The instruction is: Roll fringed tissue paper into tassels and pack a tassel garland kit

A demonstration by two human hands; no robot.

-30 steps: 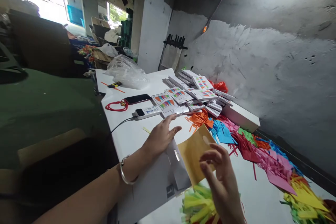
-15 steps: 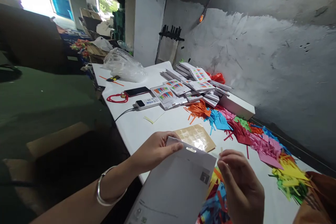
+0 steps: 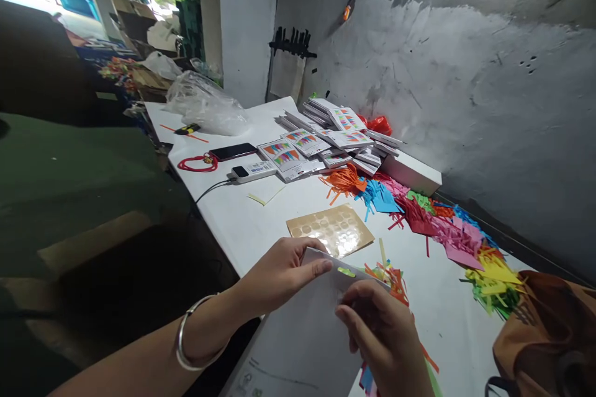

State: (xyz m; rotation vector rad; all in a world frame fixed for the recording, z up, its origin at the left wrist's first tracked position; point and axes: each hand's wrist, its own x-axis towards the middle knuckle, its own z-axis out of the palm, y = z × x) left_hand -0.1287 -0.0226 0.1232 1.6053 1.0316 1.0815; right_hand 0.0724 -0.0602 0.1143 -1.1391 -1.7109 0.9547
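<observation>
My left hand (image 3: 291, 273), with a silver bangle on the wrist, pinches the top left corner of a white card packet (image 3: 298, 335) that has a slot near its top edge. My right hand (image 3: 379, 332) is over the packet's upper right part, thumb and forefinger close together; anything between them is too small to make out. Colourful paper strips (image 3: 393, 279) show behind and right of the packet. Just beyond it lies a tan sheet of round clear stickers (image 3: 333, 229).
Bundles of coloured tassels (image 3: 419, 214) run along the wall side of the white table (image 3: 223, 217). Farther back are stacked printed packets (image 3: 344, 136), a white box (image 3: 412, 172), a phone (image 3: 233, 151), a cabled white device (image 3: 254, 172) and plastic bags (image 3: 205, 105). Brown fabric (image 3: 549, 329) lies at right.
My right hand has moved left, from beside the packet's right edge to over its upper part, covering the dark printed square. The camera view has shifted, showing more of the sticker sheet.
</observation>
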